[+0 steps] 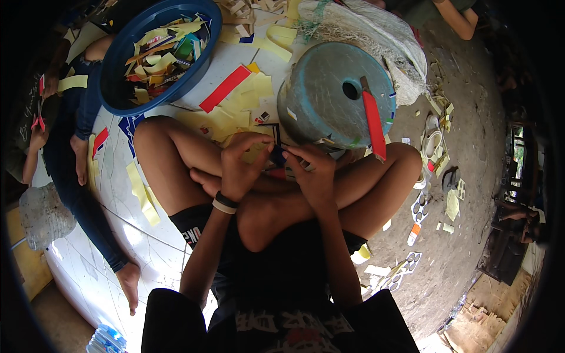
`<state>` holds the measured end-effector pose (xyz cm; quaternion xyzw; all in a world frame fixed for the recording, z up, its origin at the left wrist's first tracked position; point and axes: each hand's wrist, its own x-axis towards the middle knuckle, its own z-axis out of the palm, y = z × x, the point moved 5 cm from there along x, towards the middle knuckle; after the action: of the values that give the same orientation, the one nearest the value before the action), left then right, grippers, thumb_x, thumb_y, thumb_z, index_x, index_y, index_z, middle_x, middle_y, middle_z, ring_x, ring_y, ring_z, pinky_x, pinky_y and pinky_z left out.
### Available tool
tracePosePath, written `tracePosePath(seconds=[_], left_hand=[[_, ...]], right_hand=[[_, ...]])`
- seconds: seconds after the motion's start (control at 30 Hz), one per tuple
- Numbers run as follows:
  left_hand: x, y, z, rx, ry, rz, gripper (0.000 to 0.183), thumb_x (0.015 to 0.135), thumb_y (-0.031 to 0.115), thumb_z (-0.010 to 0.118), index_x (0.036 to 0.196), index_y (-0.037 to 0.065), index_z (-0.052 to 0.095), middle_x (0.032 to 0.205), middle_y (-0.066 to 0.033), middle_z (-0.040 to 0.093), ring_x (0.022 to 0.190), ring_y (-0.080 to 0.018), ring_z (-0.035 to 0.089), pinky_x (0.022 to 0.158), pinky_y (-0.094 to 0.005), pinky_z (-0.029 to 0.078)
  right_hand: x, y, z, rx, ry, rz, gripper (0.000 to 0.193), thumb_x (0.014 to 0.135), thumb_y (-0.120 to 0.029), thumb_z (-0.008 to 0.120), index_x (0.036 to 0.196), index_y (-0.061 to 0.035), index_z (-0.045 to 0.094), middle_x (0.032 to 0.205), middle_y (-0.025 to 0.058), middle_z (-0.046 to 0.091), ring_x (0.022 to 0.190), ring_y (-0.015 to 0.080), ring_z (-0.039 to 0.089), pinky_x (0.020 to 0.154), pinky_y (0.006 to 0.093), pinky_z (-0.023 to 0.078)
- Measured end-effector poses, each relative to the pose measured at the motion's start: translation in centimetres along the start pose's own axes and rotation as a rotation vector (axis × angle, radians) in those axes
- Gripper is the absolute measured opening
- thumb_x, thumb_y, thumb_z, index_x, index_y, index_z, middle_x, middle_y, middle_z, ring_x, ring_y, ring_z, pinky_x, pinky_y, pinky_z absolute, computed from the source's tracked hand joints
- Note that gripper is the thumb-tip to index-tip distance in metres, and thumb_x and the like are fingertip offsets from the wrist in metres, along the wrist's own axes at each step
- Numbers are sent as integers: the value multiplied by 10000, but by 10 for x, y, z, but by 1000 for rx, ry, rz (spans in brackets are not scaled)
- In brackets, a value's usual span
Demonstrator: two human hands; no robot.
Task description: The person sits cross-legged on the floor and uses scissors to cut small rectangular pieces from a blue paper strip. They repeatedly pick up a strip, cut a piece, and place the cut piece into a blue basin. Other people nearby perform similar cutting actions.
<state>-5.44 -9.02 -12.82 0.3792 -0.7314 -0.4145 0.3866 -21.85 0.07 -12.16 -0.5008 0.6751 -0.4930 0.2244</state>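
A small dark blue piece (276,155), which looks like card, is between my two hands above my crossed legs. My left hand (241,163), with a black and a pale band at its wrist, is closed with fingertips and thumb at the piece's left edge. On the other side, my right hand (313,175) pinches it by thumb and finger. Something pale shows between the right fingers, too small to name. Just beyond stands an upturned grey-blue bucket (321,76) with a hole in its base. A red strip (373,123) lies over its right side.
Left of the bucket lie yellow scraps (250,94) and a red strip (225,88). A blue basin (109,88) holds many offcuts. Another person's jeans-clad leg (88,194) and red-handled scissors (40,115) are at left. A white sack (376,35) lies behind the bucket.
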Motion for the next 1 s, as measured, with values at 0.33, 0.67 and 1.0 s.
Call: tracePosePath(seconds=[0.33, 0.67, 1.0], left_hand=[[-7, -20, 13, -440, -268, -293, 119, 942, 4, 768, 1060, -11, 757, 1015, -39, 762, 935, -95, 683, 851, -246, 540], [-6, -6, 10, -122, -161, -108, 83, 934, -22, 715, 1013, -25, 739, 927, -122, 764, 833, -173, 717, 742, -316, 551], [-6, -16, 11, -280, -157, -212, 117, 940, 7, 742, 1051, -1, 775, 946, -82, 788, 843, -127, 710, 750, -290, 548]], right_hand=[[2, 5, -3, 140, -49, 107, 138, 913, -4, 767, 1049, -12, 789, 933, 73, 728, 816, 116, 666, 745, 257, 515], [3, 4, 2, 129, -134, 110, 103, 922, -37, 760, 1017, 3, 770, 901, 69, 696, 819, 139, 652, 775, 277, 511], [3, 10, 0, 205, -77, 180, 98, 934, -58, 752, 1013, -2, 759, 866, 77, 682, 773, 143, 668, 717, 301, 527]])
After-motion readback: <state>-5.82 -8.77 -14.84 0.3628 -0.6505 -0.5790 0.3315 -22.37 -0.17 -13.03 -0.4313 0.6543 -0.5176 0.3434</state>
